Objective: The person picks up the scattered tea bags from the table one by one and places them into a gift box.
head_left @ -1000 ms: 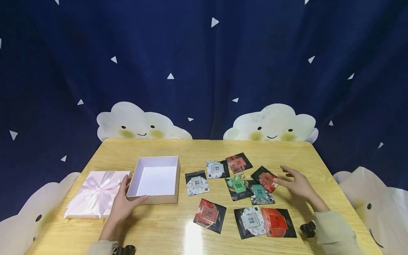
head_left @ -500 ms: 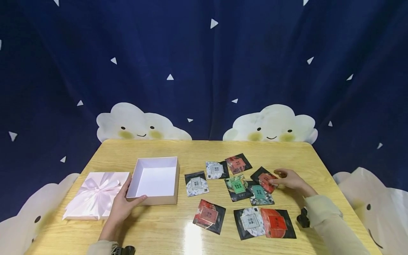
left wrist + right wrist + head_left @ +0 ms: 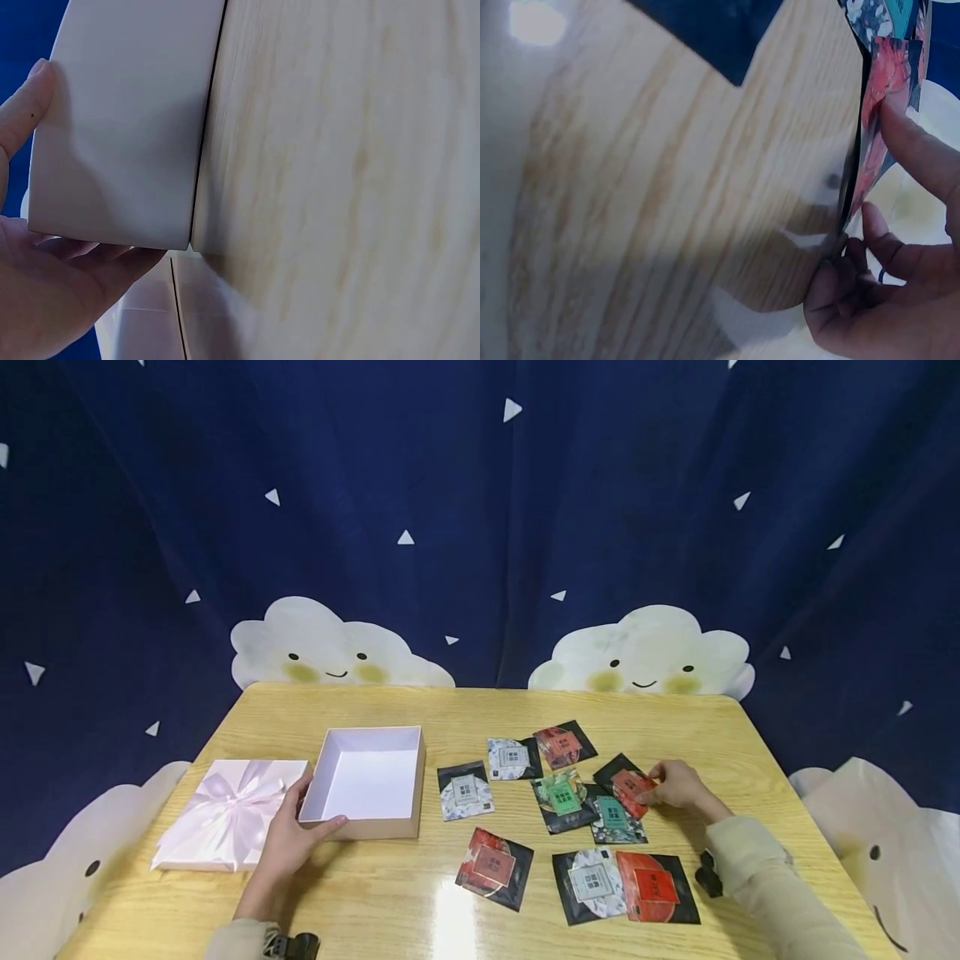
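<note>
My left hand (image 3: 291,833) grips the near left corner of an open white-lined box (image 3: 417,785). In the left wrist view its thumb lies on one side of the box wall (image 3: 127,127) and its fingers bend along the adjoining side. At the right, my right hand (image 3: 678,789) pinches the edge of a red-and-black sachet (image 3: 628,783). That sachet overlaps a teal-labelled sachet (image 3: 617,815). In the right wrist view, the thumb rests on the red face of the sachet (image 3: 889,82), with the other fingers curled at its edge and the table.
A pink lid with a ribbon bow (image 3: 234,806) lies left of the box. Several flat sachets are spread on the wooden table (image 3: 375,910), among them a green-labelled one (image 3: 562,800) and a bright red one (image 3: 656,887). A dark blue curtain (image 3: 480,527) hangs behind.
My right hand has come in from the right, and its fingers have closed on the red-and-black sachet's edge. The left hand and the box have stayed in place.
</note>
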### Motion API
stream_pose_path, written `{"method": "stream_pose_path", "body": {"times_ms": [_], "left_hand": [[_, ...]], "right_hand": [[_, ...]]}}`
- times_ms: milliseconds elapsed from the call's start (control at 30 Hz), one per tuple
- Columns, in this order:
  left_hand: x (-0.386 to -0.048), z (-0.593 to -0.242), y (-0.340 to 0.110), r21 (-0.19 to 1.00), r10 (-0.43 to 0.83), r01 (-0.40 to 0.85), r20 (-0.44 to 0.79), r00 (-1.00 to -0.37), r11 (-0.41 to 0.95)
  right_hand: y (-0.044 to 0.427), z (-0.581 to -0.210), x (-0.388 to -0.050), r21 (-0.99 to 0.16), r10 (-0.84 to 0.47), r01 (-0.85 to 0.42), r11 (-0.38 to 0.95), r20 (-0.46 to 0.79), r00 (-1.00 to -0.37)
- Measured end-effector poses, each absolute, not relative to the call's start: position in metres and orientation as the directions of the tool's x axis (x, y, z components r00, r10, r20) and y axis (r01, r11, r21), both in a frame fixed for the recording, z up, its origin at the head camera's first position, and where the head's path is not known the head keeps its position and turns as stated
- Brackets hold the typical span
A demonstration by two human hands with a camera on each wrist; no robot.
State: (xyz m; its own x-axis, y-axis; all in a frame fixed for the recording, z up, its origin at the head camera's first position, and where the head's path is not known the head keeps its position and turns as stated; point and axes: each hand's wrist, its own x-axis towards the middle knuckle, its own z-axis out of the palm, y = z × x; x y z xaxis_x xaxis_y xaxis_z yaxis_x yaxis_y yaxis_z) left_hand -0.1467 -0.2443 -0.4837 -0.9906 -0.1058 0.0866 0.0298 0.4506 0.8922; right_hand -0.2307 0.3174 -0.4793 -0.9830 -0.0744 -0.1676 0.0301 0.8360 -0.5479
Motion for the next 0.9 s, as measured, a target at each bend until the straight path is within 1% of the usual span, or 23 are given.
{"method": "stream_pose_path", "body": {"times_ms": [233,500,667,900], "left_hand": [[-0.1443,-0.4816,-0.2437,0.885,-0.101,0.017,0.072,-0.992,0.465],[-0.1435,-0.4813,-0.2438,0.887,-0.100,0.004,0.056,-0.993,0.461],[-0.1436,-0.4791,-0.2433,0.885,-0.099,0.012,0.065,-0.993,0.465],[-0.1443,-0.4793,-0.2429,0.883,-0.095,0.035,0.090,-0.991,0.468]], "right_hand": [[0.3145,-0.4759,-0.2298,-0.518,-0.034,0.071,0.853,-0.189,-0.981],[0.3112,-0.4763,-0.2289,-0.542,0.016,0.134,0.830,-0.216,-0.976],[0.3097,-0.4752,-0.2284,-0.543,0.021,0.136,0.829,-0.211,-0.977],[0.3109,-0.4752,-0.2262,-0.545,-0.008,0.085,0.834,-0.166,-0.986]]}}
